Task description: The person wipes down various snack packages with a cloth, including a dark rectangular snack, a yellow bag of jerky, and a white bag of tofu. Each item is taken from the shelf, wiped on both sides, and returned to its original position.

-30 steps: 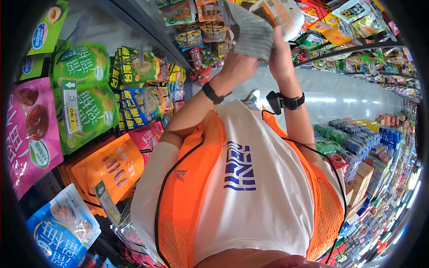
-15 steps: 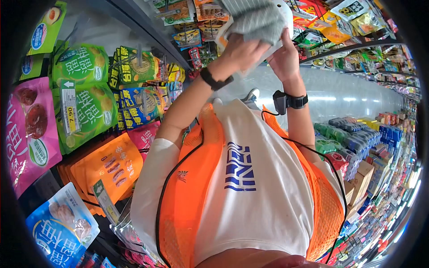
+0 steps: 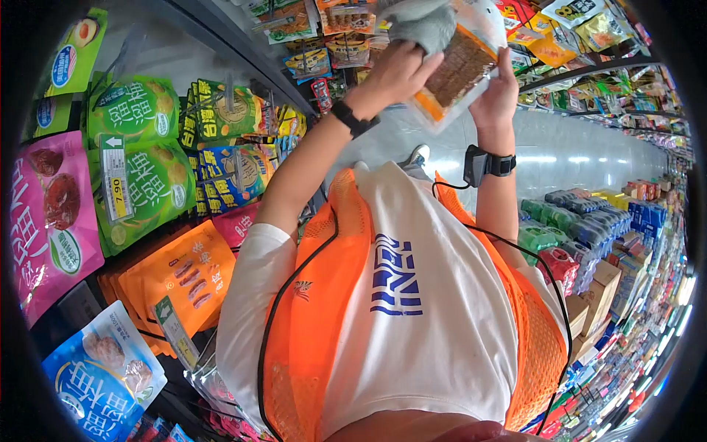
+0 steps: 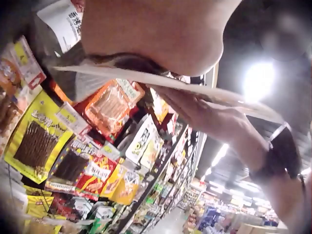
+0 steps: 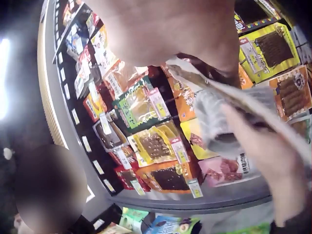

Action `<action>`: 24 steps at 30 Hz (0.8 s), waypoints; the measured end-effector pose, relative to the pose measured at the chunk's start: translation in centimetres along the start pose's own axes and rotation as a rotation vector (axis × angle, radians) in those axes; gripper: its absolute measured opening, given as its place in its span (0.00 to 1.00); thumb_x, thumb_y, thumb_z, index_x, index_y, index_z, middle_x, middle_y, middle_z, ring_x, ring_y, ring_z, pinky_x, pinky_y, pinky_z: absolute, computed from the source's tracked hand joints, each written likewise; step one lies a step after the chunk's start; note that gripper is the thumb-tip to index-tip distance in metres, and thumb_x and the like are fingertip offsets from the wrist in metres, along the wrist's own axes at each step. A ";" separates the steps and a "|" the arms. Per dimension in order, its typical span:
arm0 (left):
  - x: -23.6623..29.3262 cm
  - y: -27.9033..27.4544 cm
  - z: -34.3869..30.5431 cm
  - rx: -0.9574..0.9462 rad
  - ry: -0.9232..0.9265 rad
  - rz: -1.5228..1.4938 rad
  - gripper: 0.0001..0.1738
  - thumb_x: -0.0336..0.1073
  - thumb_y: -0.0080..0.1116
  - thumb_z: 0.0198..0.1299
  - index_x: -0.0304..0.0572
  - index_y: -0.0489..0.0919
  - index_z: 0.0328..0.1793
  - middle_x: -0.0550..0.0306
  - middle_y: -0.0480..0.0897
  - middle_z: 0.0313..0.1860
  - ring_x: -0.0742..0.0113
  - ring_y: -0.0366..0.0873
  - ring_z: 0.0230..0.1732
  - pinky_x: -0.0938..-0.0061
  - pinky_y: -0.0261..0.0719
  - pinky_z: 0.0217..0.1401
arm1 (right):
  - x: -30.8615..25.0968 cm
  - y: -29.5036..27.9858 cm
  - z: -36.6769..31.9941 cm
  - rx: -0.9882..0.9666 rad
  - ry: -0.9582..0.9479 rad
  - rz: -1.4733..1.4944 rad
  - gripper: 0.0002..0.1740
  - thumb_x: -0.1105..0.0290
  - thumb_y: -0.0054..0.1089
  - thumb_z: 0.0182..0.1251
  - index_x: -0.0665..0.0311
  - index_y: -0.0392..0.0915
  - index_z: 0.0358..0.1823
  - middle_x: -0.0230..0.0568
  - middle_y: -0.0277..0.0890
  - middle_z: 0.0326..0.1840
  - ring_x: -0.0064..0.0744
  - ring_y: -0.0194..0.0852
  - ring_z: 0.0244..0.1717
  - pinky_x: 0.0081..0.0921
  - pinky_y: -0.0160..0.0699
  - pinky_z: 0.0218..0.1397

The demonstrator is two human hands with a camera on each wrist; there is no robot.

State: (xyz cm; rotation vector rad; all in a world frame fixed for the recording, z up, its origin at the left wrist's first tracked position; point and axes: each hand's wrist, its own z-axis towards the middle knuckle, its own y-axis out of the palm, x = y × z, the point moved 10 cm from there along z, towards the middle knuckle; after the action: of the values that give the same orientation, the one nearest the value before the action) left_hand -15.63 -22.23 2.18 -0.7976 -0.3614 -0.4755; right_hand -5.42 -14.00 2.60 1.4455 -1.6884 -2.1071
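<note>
A clear-fronted package with brown contents and an orange strip is held up at the top of the head view. My left hand grips a bunched grey cloth against its left side. My right hand pinches the package's right edge, thumb in front, other fingers mostly hidden behind. The left wrist view shows the package edge-on, with my right hand along it. From the right wrist, the grey cloth lies under the fingers of my left hand.
Hanging snack bags line the left, beside an orange bag and a blue bag. More packets hang ahead and to the right. Stacked drink packs and cartons stand right of the grey floor.
The package has turned so its brown contents and orange strip show. My right hand has moved right and slightly down, while my left hand and the cloth remain against the package.
</note>
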 end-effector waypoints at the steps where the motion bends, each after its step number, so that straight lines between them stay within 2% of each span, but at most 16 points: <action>1: 0.9 -0.5 -1.1 0.047 -0.040 -0.147 0.20 0.47 0.55 0.70 0.41 0.82 0.58 0.42 0.84 0.54 0.38 0.77 0.59 0.49 0.72 0.64 | -0.3 0.6 0.1 -0.150 0.053 0.110 0.29 0.51 0.38 0.84 0.65 0.67 0.72 0.47 0.73 0.70 0.46 0.71 0.70 0.46 0.66 0.75; 2: 2.8 0.4 -2.4 -0.081 0.021 -0.066 0.24 0.50 0.56 0.70 0.38 0.81 0.59 0.41 0.83 0.56 0.38 0.77 0.60 0.47 0.70 0.66 | -0.7 -0.5 0.4 -0.094 0.023 0.073 0.29 0.50 0.38 0.84 0.66 0.66 0.72 0.48 0.73 0.70 0.47 0.71 0.70 0.46 0.66 0.75; 3: 4.5 0.3 -3.1 -0.049 0.069 -0.075 0.24 0.50 0.56 0.69 0.39 0.81 0.59 0.41 0.83 0.56 0.38 0.77 0.60 0.47 0.70 0.66 | -1.3 -0.7 0.4 -0.038 -0.008 0.036 0.30 0.50 0.37 0.84 0.66 0.66 0.73 0.48 0.73 0.70 0.47 0.71 0.70 0.46 0.66 0.75; 5: 7.8 0.5 -4.2 0.020 0.160 -0.093 0.24 0.51 0.56 0.69 0.40 0.82 0.59 0.41 0.83 0.57 0.40 0.78 0.60 0.47 0.70 0.67 | -0.3 0.6 0.1 -0.197 0.087 0.148 0.30 0.50 0.37 0.84 0.66 0.67 0.72 0.48 0.73 0.70 0.47 0.72 0.69 0.46 0.67 0.75; 6: 9.0 -0.5 -3.5 0.077 0.183 -0.015 0.24 0.52 0.56 0.68 0.39 0.83 0.55 0.39 0.84 0.53 0.39 0.78 0.58 0.46 0.69 0.66 | 0.2 1.2 0.0 -0.279 0.137 0.204 0.30 0.50 0.37 0.84 0.66 0.67 0.72 0.47 0.73 0.70 0.47 0.72 0.69 0.45 0.67 0.75; 9: 5.5 1.4 -2.2 -0.089 -0.031 -0.075 0.23 0.53 0.56 0.68 0.39 0.84 0.43 0.38 0.85 0.45 0.37 0.81 0.48 0.45 0.73 0.56 | 2.8 -0.4 0.9 -0.278 0.209 0.319 0.29 0.51 0.38 0.84 0.67 0.68 0.71 0.46 0.73 0.70 0.46 0.72 0.68 0.45 0.67 0.74; 11: 1.8 2.8 -1.7 -0.186 -0.172 0.092 0.24 0.53 0.55 0.69 0.41 0.84 0.30 0.37 0.85 0.38 0.37 0.82 0.37 0.45 0.75 0.47 | 1.3 0.4 0.6 -0.302 0.123 0.282 0.29 0.51 0.37 0.85 0.66 0.68 0.71 0.46 0.73 0.71 0.47 0.70 0.70 0.45 0.65 0.75; 13: -0.1 1.2 -2.2 -0.131 -0.337 -0.062 0.23 0.53 0.55 0.70 0.40 0.86 0.39 0.37 0.85 0.45 0.38 0.82 0.46 0.45 0.75 0.54 | -1.2 -0.6 0.7 -0.003 -0.025 0.060 0.30 0.49 0.36 0.84 0.63 0.67 0.72 0.44 0.72 0.71 0.46 0.69 0.71 0.47 0.65 0.75; 14: 1.5 0.8 -2.3 -0.067 -0.171 -0.049 0.23 0.53 0.55 0.70 0.39 0.85 0.42 0.37 0.84 0.48 0.38 0.81 0.50 0.44 0.73 0.57 | -2.0 -0.6 0.7 -0.008 -0.034 0.086 0.30 0.49 0.35 0.85 0.63 0.66 0.73 0.45 0.71 0.73 0.47 0.68 0.72 0.48 0.64 0.75; 16: 6.1 0.0 -4.4 0.059 0.161 -0.025 0.24 0.53 0.55 0.70 0.38 0.85 0.50 0.38 0.83 0.54 0.38 0.79 0.58 0.43 0.70 0.63 | -1.9 -0.4 1.1 -0.215 0.045 0.254 0.30 0.51 0.35 0.85 0.65 0.66 0.73 0.48 0.70 0.73 0.49 0.66 0.74 0.50 0.62 0.77; 19: 8.9 0.8 -4.8 -0.083 0.103 -0.030 0.28 0.50 0.56 0.70 0.36 0.78 0.66 0.35 0.77 0.66 0.38 0.72 0.69 0.45 0.64 0.73 | 0.3 1.6 0.0 -0.371 0.128 0.306 0.30 0.51 0.34 0.85 0.68 0.65 0.74 0.51 0.71 0.72 0.49 0.67 0.73 0.47 0.63 0.77; 20: 8.7 0.5 -4.2 0.008 0.083 -0.075 0.24 0.49 0.55 0.71 0.35 0.80 0.60 0.33 0.81 0.59 0.37 0.77 0.62 0.46 0.70 0.67 | 1.8 1.6 -0.1 -0.398 0.190 0.333 0.31 0.50 0.32 0.85 0.67 0.65 0.74 0.50 0.70 0.72 0.49 0.68 0.73 0.47 0.63 0.77; 21: 7.1 1.7 -3.1 -0.122 -0.071 -0.181 0.24 0.50 0.51 0.73 0.34 0.82 0.53 0.32 0.83 0.50 0.37 0.80 0.55 0.48 0.73 0.59 | 3.3 1.8 -0.3 -0.425 0.252 0.361 0.32 0.49 0.30 0.85 0.66 0.64 0.74 0.49 0.70 0.73 0.49 0.68 0.73 0.47 0.63 0.78; 22: 5.6 2.2 -2.0 -0.188 -0.145 -0.155 0.21 0.49 0.52 0.72 0.39 0.82 0.53 0.35 0.84 0.46 0.37 0.81 0.50 0.49 0.76 0.53 | 3.0 0.8 -1.0 0.092 0.026 -0.129 0.31 0.50 0.31 0.85 0.64 0.65 0.74 0.46 0.71 0.72 0.46 0.68 0.72 0.44 0.64 0.77; 23: 3.5 2.9 -0.9 -0.253 -0.218 -0.128 0.18 0.48 0.52 0.71 0.43 0.82 0.52 0.38 0.85 0.42 0.37 0.83 0.45 0.49 0.78 0.47 | 4.1 -0.7 -0.2 0.011 0.055 -0.048 0.29 0.50 0.36 0.84 0.62 0.67 0.73 0.42 0.73 0.70 0.40 0.70 0.71 0.41 0.66 0.76; 24: 2.1 1.9 0.9 -0.095 -0.116 -0.152 0.16 0.46 0.50 0.72 0.46 0.81 0.53 0.39 0.84 0.41 0.38 0.83 0.42 0.49 0.78 0.42 | 4.4 -0.7 -0.4 0.021 0.075 -0.071 0.28 0.50 0.39 0.84 0.61 0.67 0.72 0.40 0.73 0.70 0.38 0.70 0.70 0.39 0.66 0.75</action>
State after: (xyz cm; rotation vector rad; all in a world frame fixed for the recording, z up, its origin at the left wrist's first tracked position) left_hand -13.02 -20.95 2.65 -0.8964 -0.5127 -0.5938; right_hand -7.22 -16.55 -0.55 1.5920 -1.6615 -2.0474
